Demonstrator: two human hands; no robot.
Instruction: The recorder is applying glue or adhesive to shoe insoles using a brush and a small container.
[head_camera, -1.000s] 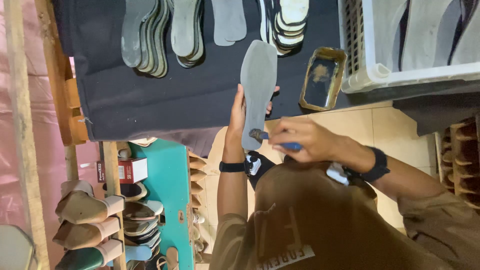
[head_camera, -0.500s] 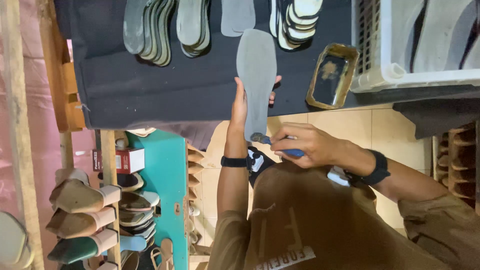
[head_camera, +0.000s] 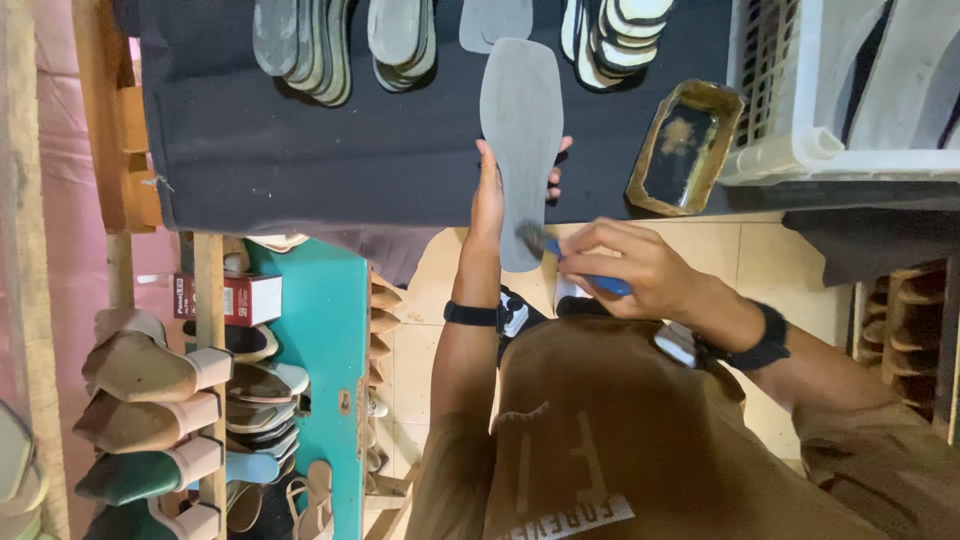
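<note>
The person wears a brown short-sleeved shirt (head_camera: 640, 430) with pale lettering across the chest at the lower middle of the frame. Both forearms are bare. A black band (head_camera: 470, 314) circles the left wrist, and a black strap (head_camera: 762, 342) circles the right wrist.

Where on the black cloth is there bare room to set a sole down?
Bare: the cloth below the sole stacks, left of the left hand. Crowded: top edge with stacks, and the right by the tray and crate.

Black-covered table (head_camera: 300, 150), grey sole stacks (head_camera: 305, 45), brass tray (head_camera: 686, 147), white crate (head_camera: 800, 150)
</note>
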